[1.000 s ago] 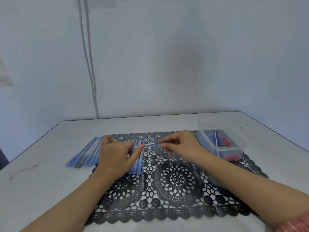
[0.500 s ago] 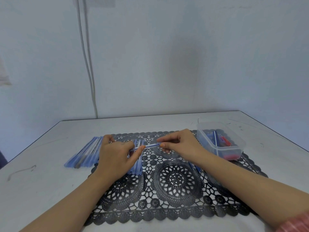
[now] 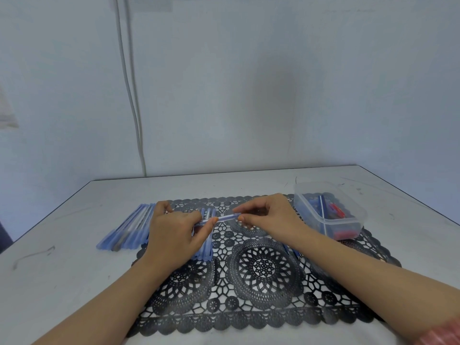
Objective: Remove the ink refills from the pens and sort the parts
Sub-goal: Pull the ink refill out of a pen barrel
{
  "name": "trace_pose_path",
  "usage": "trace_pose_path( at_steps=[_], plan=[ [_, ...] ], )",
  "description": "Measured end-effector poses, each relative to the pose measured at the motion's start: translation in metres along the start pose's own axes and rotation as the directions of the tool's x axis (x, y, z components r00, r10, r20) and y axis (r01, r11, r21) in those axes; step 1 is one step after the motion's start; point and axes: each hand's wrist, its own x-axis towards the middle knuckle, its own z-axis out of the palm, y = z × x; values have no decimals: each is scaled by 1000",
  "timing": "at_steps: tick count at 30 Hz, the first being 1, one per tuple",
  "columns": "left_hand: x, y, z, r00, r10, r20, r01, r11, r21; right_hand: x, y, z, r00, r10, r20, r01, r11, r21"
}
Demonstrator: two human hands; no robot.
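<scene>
A pale blue pen (image 3: 225,218) lies level between both hands, just above the black lace mat (image 3: 261,267). My left hand (image 3: 174,232) grips its left end; my right hand (image 3: 270,217) pinches its right end with thumb and forefinger. A row of blue pens (image 3: 127,229) lies on the table left of my left hand. More blue pens (image 3: 207,252) lie on the mat under that hand, partly hidden. A few thin refills (image 3: 292,253) show beside my right forearm.
A clear plastic tub (image 3: 328,211) at the mat's right end holds blue and red pen parts. The white table (image 3: 62,270) ends at a wall, where a cable (image 3: 132,95) runs down. The table's right edge slants close to the tub.
Both hands stay on the pen almost in place; the right hand's fingers have shifted slightly at the pen's right end.
</scene>
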Motion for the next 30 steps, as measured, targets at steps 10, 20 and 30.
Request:
trace_pose_path(
  at_steps=[10,20,30],
  plan=[
    [1,1,-2,1000,-6,-16,6,1000,-29,-1,4,6,999,-40,26,36,991,127],
    [0,2,-2,1000,-5,-25,4,999,-38,-3,9,7,989,-141,53,148,973,-176],
    [0,1,-2,1000,2,-31,-3,999,-47,-2,13,7,972,-185,147,220,938,-269]
  ],
)
